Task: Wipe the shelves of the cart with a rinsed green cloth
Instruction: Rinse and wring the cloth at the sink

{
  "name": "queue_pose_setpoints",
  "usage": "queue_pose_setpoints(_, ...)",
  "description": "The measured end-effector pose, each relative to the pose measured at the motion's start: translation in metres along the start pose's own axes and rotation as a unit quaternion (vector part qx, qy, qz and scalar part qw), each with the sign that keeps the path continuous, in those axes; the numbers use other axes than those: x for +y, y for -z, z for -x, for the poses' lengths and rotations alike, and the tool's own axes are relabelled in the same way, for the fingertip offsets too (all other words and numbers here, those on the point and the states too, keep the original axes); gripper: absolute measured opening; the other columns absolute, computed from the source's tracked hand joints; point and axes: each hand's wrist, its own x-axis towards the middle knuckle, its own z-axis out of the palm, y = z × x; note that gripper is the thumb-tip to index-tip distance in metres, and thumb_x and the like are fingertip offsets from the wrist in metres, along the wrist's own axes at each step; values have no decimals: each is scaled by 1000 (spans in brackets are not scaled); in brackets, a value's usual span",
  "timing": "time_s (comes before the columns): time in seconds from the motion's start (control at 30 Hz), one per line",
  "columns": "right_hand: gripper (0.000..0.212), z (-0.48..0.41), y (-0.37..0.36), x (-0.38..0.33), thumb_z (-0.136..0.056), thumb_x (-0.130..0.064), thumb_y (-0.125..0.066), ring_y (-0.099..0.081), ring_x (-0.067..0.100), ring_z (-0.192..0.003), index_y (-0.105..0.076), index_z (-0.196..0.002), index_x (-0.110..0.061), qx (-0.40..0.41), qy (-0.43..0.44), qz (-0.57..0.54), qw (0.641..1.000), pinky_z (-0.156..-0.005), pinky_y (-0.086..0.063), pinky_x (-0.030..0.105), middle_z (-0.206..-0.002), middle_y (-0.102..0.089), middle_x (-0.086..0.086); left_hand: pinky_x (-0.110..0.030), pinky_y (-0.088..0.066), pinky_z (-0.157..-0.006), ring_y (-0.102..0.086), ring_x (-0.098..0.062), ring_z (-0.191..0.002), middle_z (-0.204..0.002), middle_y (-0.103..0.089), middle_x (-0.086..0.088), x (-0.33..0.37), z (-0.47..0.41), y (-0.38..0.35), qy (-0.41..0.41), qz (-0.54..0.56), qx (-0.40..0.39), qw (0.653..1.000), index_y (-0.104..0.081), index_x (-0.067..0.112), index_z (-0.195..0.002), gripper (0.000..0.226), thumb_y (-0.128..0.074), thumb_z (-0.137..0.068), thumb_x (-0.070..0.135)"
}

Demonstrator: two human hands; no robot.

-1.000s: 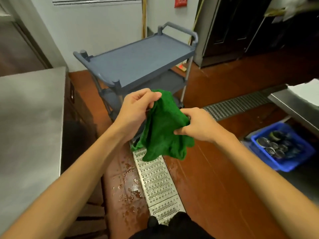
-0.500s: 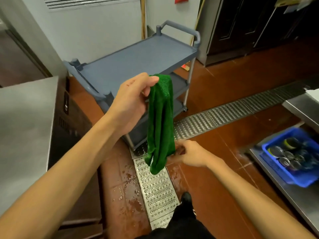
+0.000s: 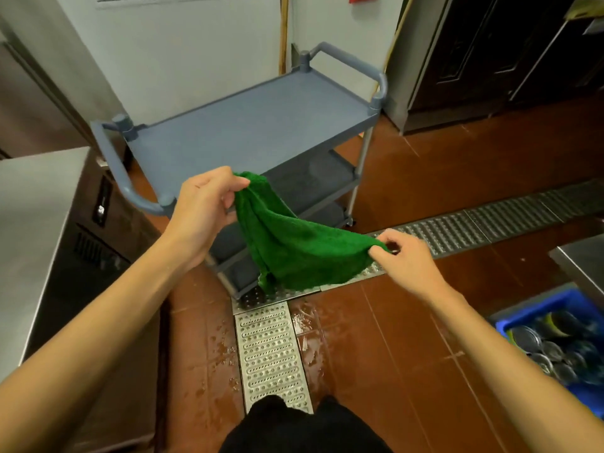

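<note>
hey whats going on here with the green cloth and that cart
A person is holding a green cloth spread in the air between both hands, in front of a grey cart. The left hand pinches the upper corner and the right hand pinches a lower one. The cloth is not on any shelf, so wiping has not begun. A metal drain runs along the wet floor below.

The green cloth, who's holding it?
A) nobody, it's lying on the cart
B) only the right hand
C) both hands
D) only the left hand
C: the left hand pinches one end of the green cloth and the right hand pinches the other, off the cart.
</note>
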Motion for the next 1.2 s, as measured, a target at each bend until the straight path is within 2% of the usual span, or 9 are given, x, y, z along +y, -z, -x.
queue_pose_setpoints(0.17,14,-53,33,8,-91,-15,-62,-47,10,-63,-61,-77,-14,69,-4,-53,996,-61,-38,32,-71,-60,1,-42,-56,-83,-60,-24,-89,-70,-48,-13,-27,-48,14,-10,-71,17,997,-50,19,-44,34,-68,-72,29)
queue_pose_setpoints(0.27,18,-86,38,6,-95,-19,-59,-44,10,-60,-58,-82,-7,101,-31,-98,990,-59,-34,29,-69,-52,2,-45,-47,-99,-61,-12,-105,-83,-64,10,-43,-77,22,-53,-182,55,980,-59,19,-46,32,-66,-74,33)
queue_pose_setpoints(0.33,21,-111,35,3,-97,-21,-57,-45,11,-62,-57,-87,-3,111,-51,-126,984,-60,-35,30,-71,-51,2,-39,-46,-104,-60,-8,-117,-102,-69,10,-53,-98,24,-69,-213,58,973,-59,16,-48,32,-63,-78,27)
queue_pose_setpoints(0.4,22,-136,29,-2,-99,-22,-54,-45,11,-62,-57,-92,-1,116,-63,-126,983,-57,-35,27,-73,-50,2,-39,-49,-97,-66,-13,-111,-105,-75,0,-64,-120,26,-63,-188,25,980,-52,14,-50,34,-59,-82,22)
queue_pose_setpoints(0.5,22,-173,21,-12,-99,-24,-54,-47,13,-63,-57,-90,-5,113,-69,-100,986,-57,-35,29,-74,-53,3,-35,-45,-76,-62,-16,-79,-80,-68,-21,-77,-153,30,-41,-164,0,986,-49,12,-55,37,-62,-87,26)
queue_pose_setpoints(0.63,21,-219,16,-24,-97,-28,-56,-55,14,-73,-60,-91,-9,88,-72,-50,992,-64,-40,33,-82,-62,5,-49,-53,-77,-57,-17,-72,-67,-64,-14,-90,-195,42,-25,-163,21,986,-66,14,-62,32,-66,-92,25)
queue_pose_setpoints(0.8,19,-263,3,-35,-98,-26,-56,-54,13,-69,-60,-91,-9,79,-76,-24,994,-52,-41,18,-80,-60,5,-19,-51,-74,-65,-1,-74,-76,-73,2,-108,-223,55,-6,-168,34,985,-65,1,-60,32,-63,-92,-3)
queue_pose_setpoints(0.93,17,-292,-9,-39,-99,-23,-55,-58,17,-67,-58,-92,-8,55,-89,-30,994,-40,-43,16,-80,-60,8,-10,-49,-72,-65,0,-78,-93,-72,-4,-125,-229,71,3,-205,29,978,-68,-4,-64,26,-64,-89,-10)
queue_pose_setpoints(1.2,16,-343,-45,-34,-96,-26,-58,-56,18,-71,-62,-85,-15,-31,-64,35,997,-61,-42,33,-81,-65,7,-21,-51,-70,-67,-11,-75,-84,-72,4,-145,-215,98,-3,-192,76,978,-69,5,-63,32,-61,-72,36)
